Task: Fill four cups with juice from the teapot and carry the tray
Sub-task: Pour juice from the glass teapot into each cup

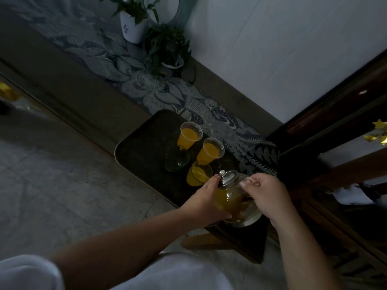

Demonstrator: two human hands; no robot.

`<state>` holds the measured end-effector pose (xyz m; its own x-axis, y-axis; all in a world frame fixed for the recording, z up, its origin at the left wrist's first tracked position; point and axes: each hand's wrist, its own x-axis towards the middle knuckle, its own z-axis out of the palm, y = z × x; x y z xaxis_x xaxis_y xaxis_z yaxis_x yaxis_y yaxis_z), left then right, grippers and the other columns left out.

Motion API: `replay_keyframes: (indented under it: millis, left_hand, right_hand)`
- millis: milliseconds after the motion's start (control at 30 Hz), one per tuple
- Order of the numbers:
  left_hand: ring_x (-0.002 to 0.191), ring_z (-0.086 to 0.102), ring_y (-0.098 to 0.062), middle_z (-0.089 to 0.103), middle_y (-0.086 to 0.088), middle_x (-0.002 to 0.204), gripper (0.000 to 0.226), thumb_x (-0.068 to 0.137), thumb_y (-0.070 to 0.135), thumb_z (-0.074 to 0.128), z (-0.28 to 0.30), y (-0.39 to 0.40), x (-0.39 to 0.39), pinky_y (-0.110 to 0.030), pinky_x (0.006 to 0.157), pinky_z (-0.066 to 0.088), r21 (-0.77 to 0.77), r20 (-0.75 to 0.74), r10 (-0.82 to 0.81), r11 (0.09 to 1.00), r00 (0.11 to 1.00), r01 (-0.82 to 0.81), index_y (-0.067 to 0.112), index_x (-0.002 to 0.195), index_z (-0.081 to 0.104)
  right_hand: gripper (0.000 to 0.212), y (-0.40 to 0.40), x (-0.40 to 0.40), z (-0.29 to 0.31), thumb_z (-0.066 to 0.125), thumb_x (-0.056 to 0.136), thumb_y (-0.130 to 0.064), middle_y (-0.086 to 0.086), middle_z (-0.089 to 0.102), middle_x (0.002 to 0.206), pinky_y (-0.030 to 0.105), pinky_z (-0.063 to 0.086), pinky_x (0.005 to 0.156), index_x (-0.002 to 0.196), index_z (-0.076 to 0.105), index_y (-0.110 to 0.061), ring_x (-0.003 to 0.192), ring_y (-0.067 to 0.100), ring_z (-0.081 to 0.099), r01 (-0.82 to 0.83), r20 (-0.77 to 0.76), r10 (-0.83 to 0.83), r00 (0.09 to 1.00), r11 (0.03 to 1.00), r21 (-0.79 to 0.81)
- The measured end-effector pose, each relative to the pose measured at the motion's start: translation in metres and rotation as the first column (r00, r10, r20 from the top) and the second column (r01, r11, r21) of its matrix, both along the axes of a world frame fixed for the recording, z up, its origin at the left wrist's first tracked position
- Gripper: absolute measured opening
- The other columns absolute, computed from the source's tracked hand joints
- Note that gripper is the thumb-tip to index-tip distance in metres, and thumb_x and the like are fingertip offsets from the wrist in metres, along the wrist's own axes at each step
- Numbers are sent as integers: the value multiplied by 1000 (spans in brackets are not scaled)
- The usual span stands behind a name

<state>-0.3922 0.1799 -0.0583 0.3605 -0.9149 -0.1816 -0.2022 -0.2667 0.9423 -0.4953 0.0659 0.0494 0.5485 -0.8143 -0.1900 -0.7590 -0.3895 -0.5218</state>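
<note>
A dark tray (138,151) lies on a narrow table with four clear cups on it. Two far cups (189,133) (210,152) hold orange juice. A third cup (199,174) nearest the teapot also holds juice. The fourth cup (176,160) on the left looks empty. A glass teapot (232,199) with a metal lid and orange juice inside is tilted toward the third cup. My right hand (268,195) grips its handle. My left hand (207,197) rests against the pot's side, with fingertips at the lid knob.
A patterned runner (146,80) covers the table, with two potted plants (134,21) (167,49) at its far end by the white wall. Dark wooden furniture (335,126) stands to the right. Tiled floor (52,174) spreads to the left.
</note>
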Motion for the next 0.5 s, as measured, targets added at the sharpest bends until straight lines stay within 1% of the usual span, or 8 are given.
replay_keyframes:
  millis: [100,267,333,400,500]
  left_hand:
    - [143,26,-16,23,4,159,116,68,30,87,2,2,1,-32,113,30,-12,13,-10,1000,1000,10,22,154,9]
    - [143,24,-16,21,5,159,115,71,31,85,7,3,3,-30,112,27,-15,36,-61,998,998,61,24,154,7]
    - [144,23,-15,19,6,159,115,72,30,85,8,3,4,-27,112,24,-16,55,-80,997,995,81,23,154,6]
    - [145,20,-16,15,5,161,116,72,31,85,8,4,4,-29,114,23,-7,77,-97,995,992,98,22,154,5]
    - [147,16,-17,10,4,162,116,72,33,84,6,4,4,-29,115,21,13,109,-127,992,986,127,22,155,3]
  right_hand:
    - [16,2,-1,2,68,89,-27,-6,73,88,37,57,82,98,74,-15,87,11,68,-12,3,12,1000,1000,-13]
    - [13,3,-7,0,67,90,-27,-4,73,88,43,57,84,94,73,-16,88,13,69,14,25,-14,1000,1000,5]
    - [11,4,-10,-3,67,90,-27,-3,74,87,45,58,84,92,73,-17,87,14,70,34,48,-35,998,999,21]
    - [9,6,-12,-5,67,90,-25,-2,74,86,46,58,84,88,72,-19,86,16,70,55,71,-58,996,998,42]
    - [13,11,-16,-8,67,90,-23,3,73,80,47,58,81,79,71,-17,83,20,70,83,107,-91,990,994,72]
